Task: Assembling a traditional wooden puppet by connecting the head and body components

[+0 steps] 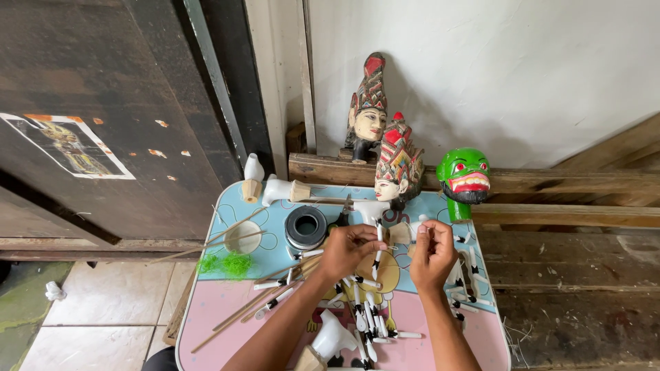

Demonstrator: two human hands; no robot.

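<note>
Along the left edge of the small pastel table (227, 302), pink near the person and pale blue toward the wall, thin bamboo sticks (237, 312) lie fanned out beside a tuft of bright green fibre (230, 264) and a shallow pale dish (243, 238). At the far left corner stand white-painted wooden puppet torsos with bare wood ends (278, 190). A black roll of tape (306, 226) sits just right of the dish.

Over the middle of the table, the left hand (350, 247) has its fingers curled together, pinching the upper part of a slim white-and-black painted puppet arm piece (377, 247) that hangs upright from the fingertips. Many more white and black arm pieces (368, 312) lie scattered under and between the forearms (some overlap, so they are hard to tell apart), and another white wooden torso (330, 338) rests at the near edge.

Just right of it, the right hand (433, 255) is also closed in a pinch; what it grips is too small to tell, perhaps a thread or tiny piece.

Behind the far edge, against the white wall (515, 69), two carved puppet heads with red patterned crowns (385, 144) stand on a wooden beam (550, 182), and a green demon-faced puppet head with red lips (465, 175) stands near the far right corner
</note>
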